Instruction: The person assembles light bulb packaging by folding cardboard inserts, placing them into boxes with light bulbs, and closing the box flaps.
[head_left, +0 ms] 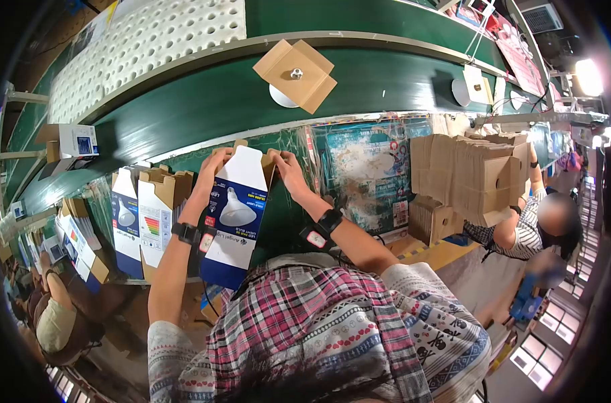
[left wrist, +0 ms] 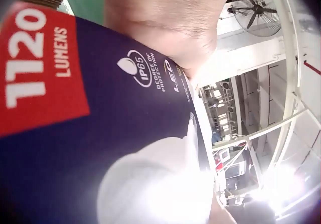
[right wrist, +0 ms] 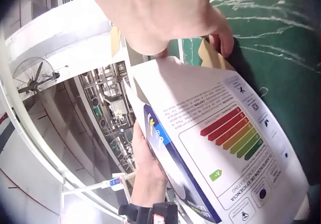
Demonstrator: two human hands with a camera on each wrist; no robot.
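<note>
A blue and white LED light bulb box (head_left: 230, 232) stands in front of the person's chest, its end flaps spread at the top. The left hand (head_left: 213, 173) holds the box along its upper left side, with the fingers near the flaps. At the opposite side, the right hand (head_left: 289, 176) pinches a brown-backed flap near the top corner. In the right wrist view, the box's white side panel (right wrist: 215, 133) carries a coloured energy rating chart, and the right thumb lies by the upper edge. The box's inside is hidden in every view.
More bulb boxes (head_left: 125, 218) stand in a row at the left. Stacked brown cardboard inserts (head_left: 453, 176) are at the right. Beyond lies a green conveyor (head_left: 191, 101) bearing a bulb with a cardboard insert (head_left: 278, 64). Other people sit on both sides.
</note>
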